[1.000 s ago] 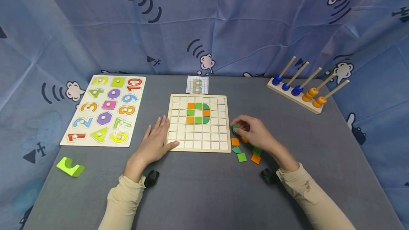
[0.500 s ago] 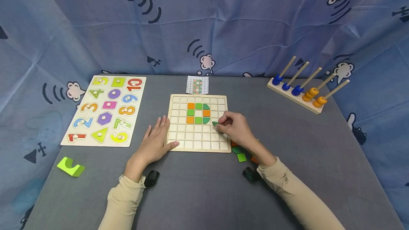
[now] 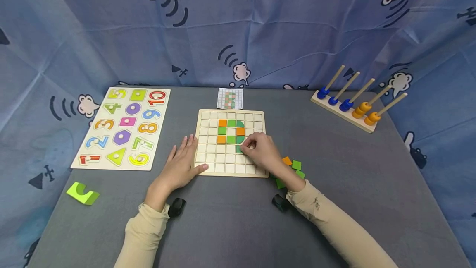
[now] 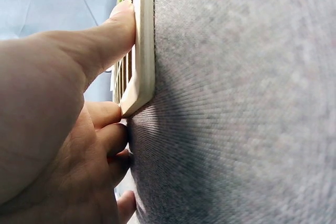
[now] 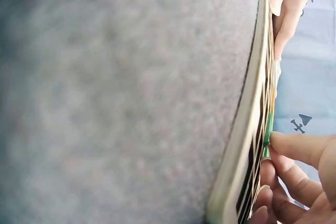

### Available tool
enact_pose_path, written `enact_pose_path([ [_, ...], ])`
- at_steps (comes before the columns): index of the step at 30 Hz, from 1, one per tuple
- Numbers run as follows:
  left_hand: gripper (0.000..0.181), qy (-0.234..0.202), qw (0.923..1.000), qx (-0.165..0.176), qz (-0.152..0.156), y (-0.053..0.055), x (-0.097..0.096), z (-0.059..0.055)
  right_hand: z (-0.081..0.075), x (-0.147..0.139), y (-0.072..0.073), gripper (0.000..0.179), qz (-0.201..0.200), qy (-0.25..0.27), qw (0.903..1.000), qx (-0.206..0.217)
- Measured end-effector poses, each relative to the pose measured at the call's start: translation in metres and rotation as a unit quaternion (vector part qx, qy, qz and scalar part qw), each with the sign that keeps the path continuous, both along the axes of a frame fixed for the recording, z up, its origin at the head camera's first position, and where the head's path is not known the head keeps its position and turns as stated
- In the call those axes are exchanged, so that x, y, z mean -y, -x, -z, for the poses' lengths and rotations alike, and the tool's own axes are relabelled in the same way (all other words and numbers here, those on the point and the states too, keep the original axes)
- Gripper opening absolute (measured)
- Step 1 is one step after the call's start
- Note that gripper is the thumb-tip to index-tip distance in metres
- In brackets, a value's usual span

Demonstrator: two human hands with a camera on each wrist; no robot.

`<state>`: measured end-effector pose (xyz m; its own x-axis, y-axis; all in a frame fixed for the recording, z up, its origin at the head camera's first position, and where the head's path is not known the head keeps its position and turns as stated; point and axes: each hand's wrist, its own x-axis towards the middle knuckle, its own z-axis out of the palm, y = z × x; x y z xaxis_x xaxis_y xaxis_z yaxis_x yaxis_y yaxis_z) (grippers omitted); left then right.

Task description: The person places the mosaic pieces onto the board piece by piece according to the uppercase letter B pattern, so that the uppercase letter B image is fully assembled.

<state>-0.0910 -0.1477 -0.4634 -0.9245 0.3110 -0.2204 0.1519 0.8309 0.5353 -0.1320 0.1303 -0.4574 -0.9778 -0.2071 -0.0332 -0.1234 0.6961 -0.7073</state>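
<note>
beneath the right hand [image 3: 260, 150]: pattern part-built.
eight flat orange and green tiles [image 3: 231, 123] laid up-left of it, ringing a bare cell on the square pale wooden grid board [image 3: 226, 169]; loose orange and green square tiles [image 3: 296, 164] near its wrist, likely left to lay; white printed paper card [image 3: 229, 99] beyond. thumb and curled fingertips nearly closed, pinching a flat dark green tile [image 3: 238, 149], outline part hidden. left hand [image 3: 181, 160] relaxed, fingers extended, thumb on board's edge.
</note>
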Motion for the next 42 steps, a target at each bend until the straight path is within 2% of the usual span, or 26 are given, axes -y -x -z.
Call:
enact_pose_path([
  [5, 0.096, -0.001, 1.0, 0.0, 0.001, 0.0, -0.001, 0.0, -0.001, -0.001, -0.001, 0.01, -0.01, 0.003, 0.9999, 0.002],
  [9, 0.096, 0.0, 1.0, 0.0, 0.002, 0.0, -0.002, 0.0, -0.003, -0.013, -0.004, 0.01, -0.01, 0.009, 0.9999, -0.003],
  [15, 0.097, -0.003, 1.0, -0.002, 0.002, 0.0, -0.002, 0.001, -0.007, -0.049, -0.012, 0.007, -0.018, 0.0, 0.9998, 0.004],
  [22, 0.096, -0.002, 1.0, -0.002, 0.002, 0.0, -0.002, -0.001, -0.01, -0.096, -0.021, 0.014, -0.065, -0.034, 0.9966, 0.037],
  [27, 0.097, -0.003, 1.0, 0.0, 0.002, 0.0, -0.002, -0.001, -0.01, -0.115, -0.026, 0.02, -0.089, -0.046, 0.9943, 0.036],
  [36, 0.096, -0.005, 1.0, 0.001, 0.002, -0.001, -0.002, -0.002, -0.004, -0.115, -0.029, 0.017, -0.082, -0.065, 0.9944, 0.016],
  [42, 0.096, -0.001, 1.0, -0.002, 0.002, 0.0, -0.001, 0.0, -0.004, -0.101, -0.025, 0.012, -0.056, -0.057, 0.9967, -0.014],
])
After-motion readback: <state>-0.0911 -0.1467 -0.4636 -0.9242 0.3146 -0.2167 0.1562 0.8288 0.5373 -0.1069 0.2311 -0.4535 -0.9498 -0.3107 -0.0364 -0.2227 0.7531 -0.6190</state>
